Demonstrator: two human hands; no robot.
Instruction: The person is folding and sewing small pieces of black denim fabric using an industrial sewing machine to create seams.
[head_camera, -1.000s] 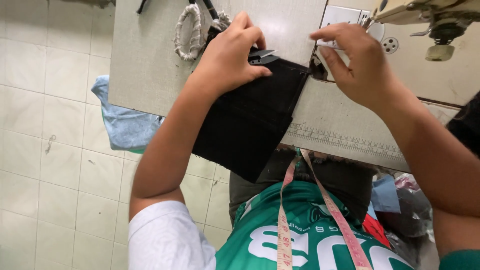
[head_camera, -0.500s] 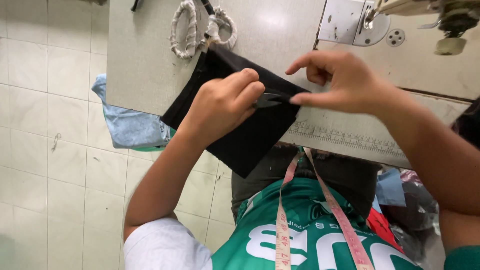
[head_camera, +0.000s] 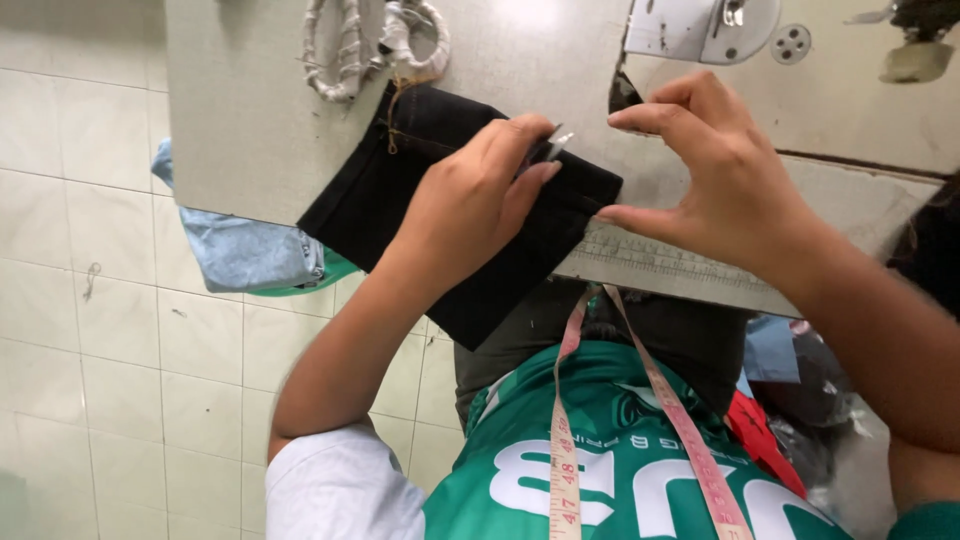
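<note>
Fabric: black folded piece (head_camera: 400, 190) is lying on the table edge (head_camera: 240, 120), overhanging | left hand (head_camera: 470, 205) is pressing it, pinching small metal snips (head_camera: 552, 146) | right hand (head_camera: 720, 180) is touching its right corner, fingers spread, holding nothing.

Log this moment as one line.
left hand: snips, on black cloth | right hand: at cloth edge | table

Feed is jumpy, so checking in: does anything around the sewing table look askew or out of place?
The black folded fabric piece lies askew, one corner hanging over the grey table's front edge. The left hand presses it, pinching a small metal tool; the right hand touches its corner. Light blue cloth lies bundled on the tiled floor below.
</note>
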